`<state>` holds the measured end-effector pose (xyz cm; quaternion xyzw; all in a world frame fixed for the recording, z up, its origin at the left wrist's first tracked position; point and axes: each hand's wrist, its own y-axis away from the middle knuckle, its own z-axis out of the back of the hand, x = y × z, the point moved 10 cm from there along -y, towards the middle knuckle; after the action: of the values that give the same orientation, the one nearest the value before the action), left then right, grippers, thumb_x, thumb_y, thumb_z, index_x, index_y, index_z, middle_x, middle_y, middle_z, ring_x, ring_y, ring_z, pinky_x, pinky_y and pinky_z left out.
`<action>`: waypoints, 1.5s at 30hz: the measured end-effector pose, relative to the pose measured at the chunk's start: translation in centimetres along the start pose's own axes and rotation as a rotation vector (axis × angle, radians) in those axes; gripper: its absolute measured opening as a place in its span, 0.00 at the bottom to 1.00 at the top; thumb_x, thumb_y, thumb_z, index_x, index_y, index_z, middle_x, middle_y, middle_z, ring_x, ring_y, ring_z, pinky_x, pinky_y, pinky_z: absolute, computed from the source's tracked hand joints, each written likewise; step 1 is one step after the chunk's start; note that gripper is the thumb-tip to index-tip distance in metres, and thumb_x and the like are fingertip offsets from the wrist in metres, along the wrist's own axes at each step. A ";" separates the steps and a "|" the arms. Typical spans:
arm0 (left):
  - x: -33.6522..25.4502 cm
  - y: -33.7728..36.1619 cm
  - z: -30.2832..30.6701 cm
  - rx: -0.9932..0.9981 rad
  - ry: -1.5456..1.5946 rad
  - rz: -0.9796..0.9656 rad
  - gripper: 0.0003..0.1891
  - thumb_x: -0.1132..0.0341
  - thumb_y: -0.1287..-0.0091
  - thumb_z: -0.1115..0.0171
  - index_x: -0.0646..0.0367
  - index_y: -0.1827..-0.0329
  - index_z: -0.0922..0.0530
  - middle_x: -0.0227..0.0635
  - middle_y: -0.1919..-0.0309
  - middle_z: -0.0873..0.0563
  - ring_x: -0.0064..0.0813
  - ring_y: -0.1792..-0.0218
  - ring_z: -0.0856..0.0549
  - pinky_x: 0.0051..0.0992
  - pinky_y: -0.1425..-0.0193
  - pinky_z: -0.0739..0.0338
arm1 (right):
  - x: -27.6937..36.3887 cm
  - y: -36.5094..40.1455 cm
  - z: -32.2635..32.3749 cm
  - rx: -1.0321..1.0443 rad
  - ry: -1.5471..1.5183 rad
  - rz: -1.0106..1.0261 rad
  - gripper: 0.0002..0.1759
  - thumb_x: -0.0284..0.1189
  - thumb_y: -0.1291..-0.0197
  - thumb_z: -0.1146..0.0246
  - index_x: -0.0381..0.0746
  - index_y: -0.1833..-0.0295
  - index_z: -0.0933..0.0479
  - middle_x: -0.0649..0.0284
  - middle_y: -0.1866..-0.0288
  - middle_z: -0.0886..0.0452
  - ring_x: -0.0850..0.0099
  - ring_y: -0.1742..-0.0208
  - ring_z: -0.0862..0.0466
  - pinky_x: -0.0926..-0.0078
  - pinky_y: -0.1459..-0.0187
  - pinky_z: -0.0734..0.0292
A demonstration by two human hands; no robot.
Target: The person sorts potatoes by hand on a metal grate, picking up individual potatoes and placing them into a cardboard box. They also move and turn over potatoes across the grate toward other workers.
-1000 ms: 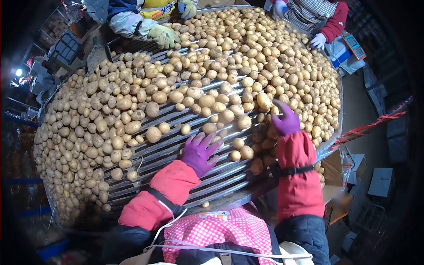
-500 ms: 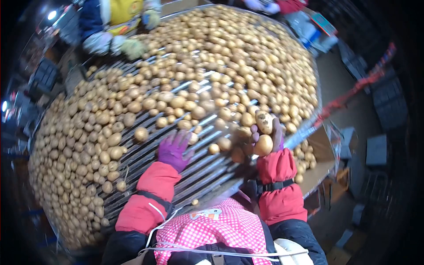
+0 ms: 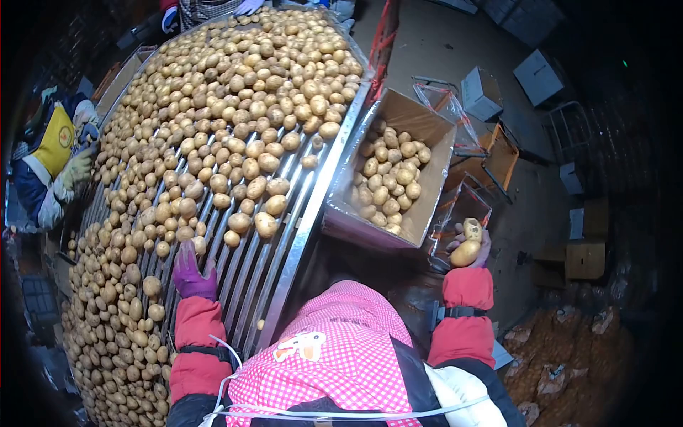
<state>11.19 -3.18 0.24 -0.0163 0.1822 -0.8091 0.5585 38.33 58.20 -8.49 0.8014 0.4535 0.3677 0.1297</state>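
My right hand, in a purple glove, holds two potatoes out to the right of the slatted table, above a small plastic-lined container. One of these potatoes shows dark marks. My left hand, also purple-gloved, lies on the metal slats with thumb and fingers apart. Its fingertips are beside a few loose potatoes, and I see nothing gripped in it. Many more potatoes cover the far and left parts of the slats.
A cardboard box lined with plastic, partly filled with potatoes, stands against the table's metal edge. A co-worker in a yellow apron is at the left; another person's gloved hand shows at the far end. Filled net sacks lie at lower right.
My view has turned to the right. My right hand has carried the two potatoes from over the slats to beyond the box. My left hand stays on the slats.
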 end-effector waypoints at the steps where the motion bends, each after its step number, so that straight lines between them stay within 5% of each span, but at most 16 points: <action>1: 0.2 0.0 -0.1 -0.010 0.004 -0.003 0.39 0.64 0.44 0.30 0.60 0.27 0.35 0.51 0.34 0.26 0.52 0.36 0.25 0.43 0.32 0.32 | 1.3 -0.2 2.0 -0.056 -0.001 0.016 0.31 0.58 0.35 0.49 0.40 0.47 0.25 0.52 0.60 0.16 0.69 0.74 0.20 0.65 0.74 0.23; 7: 1.9 0.6 -2.2 0.016 -0.008 -0.004 0.41 0.56 0.42 0.32 0.59 0.26 0.37 0.48 0.30 0.30 0.52 0.32 0.29 0.46 0.30 0.35 | 3.5 0.0 9.0 -0.593 -0.029 0.243 0.36 0.56 0.41 0.38 0.48 0.33 0.32 0.58 0.50 0.20 0.58 0.58 0.16 0.61 0.62 0.18; 10: 2.6 1.3 -2.9 -0.051 -0.063 -0.031 0.42 0.52 0.42 0.34 0.58 0.25 0.37 0.48 0.30 0.31 0.52 0.31 0.31 0.47 0.28 0.38 | 4.4 -5.4 12.0 -0.423 0.476 0.228 0.30 0.51 0.38 0.39 0.48 0.35 0.30 0.58 0.48 0.20 0.59 0.51 0.18 0.63 0.56 0.18; 12: 1.1 0.8 -1.6 0.001 -0.042 0.012 0.37 0.50 0.40 0.37 0.52 0.27 0.34 0.46 0.30 0.30 0.51 0.32 0.31 0.49 0.27 0.41 | 1.6 -8.1 9.1 -0.403 0.145 0.053 0.24 0.46 0.34 0.41 0.47 0.37 0.28 0.58 0.49 0.20 0.60 0.49 0.18 0.66 0.56 0.17; 16: -1.4 2.0 2.4 0.095 0.187 0.027 0.35 0.58 0.44 0.32 0.51 0.31 0.30 0.46 0.30 0.30 0.47 0.31 0.31 0.46 0.27 0.40 | -8.1 -5.5 -14.8 0.043 0.692 0.187 0.20 0.38 0.29 0.44 0.45 0.36 0.27 0.59 0.46 0.20 0.72 0.53 0.17 0.79 0.58 0.19; 19: 2.1 4.1 6.2 -0.033 0.208 0.169 0.35 0.60 0.45 0.30 0.52 0.32 0.30 0.47 0.31 0.29 0.49 0.34 0.27 0.46 0.30 0.35 | -20.0 -2.1 -28.7 0.819 1.370 0.475 0.19 0.28 0.36 0.37 0.38 0.40 0.23 0.62 0.47 0.19 0.70 0.52 0.17 0.76 0.53 0.21; 21: 6.3 7.1 8.0 -0.117 0.149 0.280 0.35 0.61 0.46 0.29 0.54 0.32 0.29 0.49 0.33 0.27 0.52 0.37 0.24 0.46 0.34 0.30 | -28.0 2.7 -34.0 0.967 1.657 0.510 0.23 0.25 0.44 0.33 0.45 0.40 0.20 0.58 0.43 0.18 0.65 0.43 0.18 0.69 0.40 0.24; 22: 8.1 8.8 8.5 -0.077 0.134 0.371 0.36 0.60 0.46 0.29 0.53 0.32 0.30 0.50 0.32 0.28 0.52 0.37 0.24 0.45 0.34 0.30 | -31.4 3.4 -35.5 1.119 1.930 0.830 0.32 0.28 0.47 0.31 0.53 0.34 0.26 0.53 0.35 0.23 0.58 0.36 0.22 0.62 0.36 0.26; 25: 11.3 12.8 8.7 0.094 0.096 0.577 0.37 0.57 0.45 0.29 0.51 0.30 0.32 0.50 0.31 0.30 0.53 0.35 0.26 0.45 0.33 0.30 | -39.7 0.3 -36.8 1.126 2.594 0.580 0.41 0.43 0.44 0.32 0.54 0.25 0.40 0.50 0.23 0.41 0.50 0.30 0.30 0.55 0.34 0.29; 27: 11.8 13.8 7.4 0.208 0.041 0.595 0.39 0.54 0.45 0.29 0.50 0.29 0.32 0.49 0.30 0.31 0.53 0.35 0.26 0.45 0.34 0.29 | -42.8 -4.2 -36.8 1.166 2.428 0.611 0.41 0.48 0.42 0.35 0.50 0.25 0.40 0.50 0.22 0.44 0.47 0.30 0.30 0.54 0.36 0.28; 31: 10.2 12.5 5.0 0.379 -0.072 0.588 0.41 0.49 0.47 0.29 0.49 0.29 0.32 0.46 0.31 0.29 0.50 0.36 0.25 0.46 0.34 0.30 | -43.2 -5.9 -40.3 1.116 2.364 0.328 0.25 0.44 0.40 0.34 0.43 0.41 0.24 0.52 0.52 0.16 0.51 0.48 0.17 0.58 0.47 0.22; 34: 10.4 12.6 4.9 0.328 -0.048 0.554 0.41 0.49 0.48 0.28 0.50 0.30 0.31 0.45 0.33 0.27 0.46 0.33 0.28 0.45 0.33 0.32 | -40.3 -8.2 -39.7 0.901 1.404 -0.218 0.19 0.37 0.43 0.31 0.41 0.48 0.20 0.61 0.58 0.16 0.72 0.59 0.17 0.74 0.55 0.20; 38: 10.6 13.0 4.7 0.318 -0.056 0.541 0.40 0.48 0.47 0.29 0.49 0.30 0.31 0.45 0.32 0.28 0.43 0.32 0.28 0.45 0.34 0.32 | -34.0 -8.1 -34.8 1.018 1.508 0.127 0.15 0.41 0.41 0.32 0.40 0.58 0.19 0.59 0.59 0.16 0.66 0.59 0.16 0.69 0.56 0.19; 39: 10.7 13.0 4.6 0.330 -0.059 0.556 0.40 0.48 0.47 0.29 0.50 0.30 0.31 0.45 0.32 0.28 0.43 0.32 0.28 0.45 0.34 0.33 | -34.2 -6.4 -32.6 0.941 1.337 -0.114 0.18 0.44 0.43 0.32 0.40 0.59 0.19 0.56 0.55 0.16 0.62 0.56 0.15 0.67 0.54 0.19; 43: 10.5 12.9 4.5 0.335 -0.066 0.546 0.40 0.48 0.46 0.29 0.49 0.30 0.32 0.45 0.32 0.28 0.46 0.34 0.27 0.46 0.34 0.32 | -38.6 6.7 -32.0 0.992 2.699 0.309 0.36 0.50 0.52 0.27 0.44 0.41 0.26 0.49 0.53 0.15 0.50 0.54 0.14 0.58 0.53 0.19; 45: 10.4 12.9 4.6 0.318 -0.066 0.528 0.40 0.47 0.46 0.30 0.49 0.29 0.32 0.45 0.32 0.29 0.48 0.37 0.26 0.46 0.37 0.30 | -39.8 6.1 -31.0 0.982 2.718 0.268 0.40 0.49 0.51 0.27 0.46 0.35 0.32 0.50 0.52 0.15 0.49 0.55 0.14 0.58 0.53 0.19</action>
<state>19.98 -17.91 -1.32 0.0928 0.0329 -0.6534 0.7506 7.64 18.21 -2.38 -0.1611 0.2248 0.6485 -0.7092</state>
